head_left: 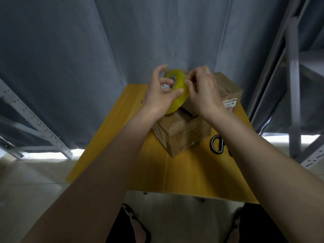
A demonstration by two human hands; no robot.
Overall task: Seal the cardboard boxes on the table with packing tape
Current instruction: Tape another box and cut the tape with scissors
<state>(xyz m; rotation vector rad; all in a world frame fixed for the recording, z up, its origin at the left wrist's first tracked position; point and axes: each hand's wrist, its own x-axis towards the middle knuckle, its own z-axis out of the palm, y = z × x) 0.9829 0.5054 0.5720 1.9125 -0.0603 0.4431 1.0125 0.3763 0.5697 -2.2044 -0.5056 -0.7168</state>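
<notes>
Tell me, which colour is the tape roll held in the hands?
The tape roll is translucent yellow, seen in the head view.

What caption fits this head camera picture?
Two hands, left and right, grip a yellowish roll of packing tape above brown cardboard boxes.

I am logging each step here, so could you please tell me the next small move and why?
Probably peel the tape end free: the left hand holds the yellow roll of packing tape, the right hand picks at its rim, and no strip reaches the nearer brown cardboard box.
</notes>
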